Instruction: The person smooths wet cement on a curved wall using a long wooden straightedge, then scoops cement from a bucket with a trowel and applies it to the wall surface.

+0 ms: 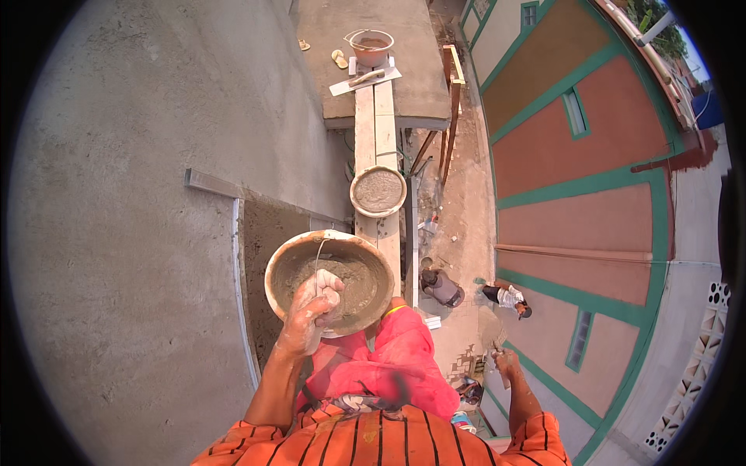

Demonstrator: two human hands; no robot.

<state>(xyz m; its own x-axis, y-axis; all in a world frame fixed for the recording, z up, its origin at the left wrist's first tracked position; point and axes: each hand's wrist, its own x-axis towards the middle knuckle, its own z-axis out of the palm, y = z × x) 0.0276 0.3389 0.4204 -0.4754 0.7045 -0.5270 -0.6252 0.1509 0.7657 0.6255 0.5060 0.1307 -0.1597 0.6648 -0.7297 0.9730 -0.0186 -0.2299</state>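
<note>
My left hand [312, 307] is closed around the wire handle of a round, pale-rimmed bucket [273, 273]. Wet grey mortar [351, 281] lies inside it. The bucket hangs in front of my legs, beside the plastered wall. Out to the right, my right hand [507, 365] grips what looks like a trowel [493, 329], its blade blending with the ground below. A second bucket [354, 199], full of mortar, stands on the planks ahead of me.
Narrow wooden planks [364, 128] run to a concrete slab [427, 74]. There sit another bucket [372, 56], a plastering float [367, 78] and sandals [339, 58]. A recessed opening [268, 241] breaks the left wall. Far below, two people [443, 289] are on the ground.
</note>
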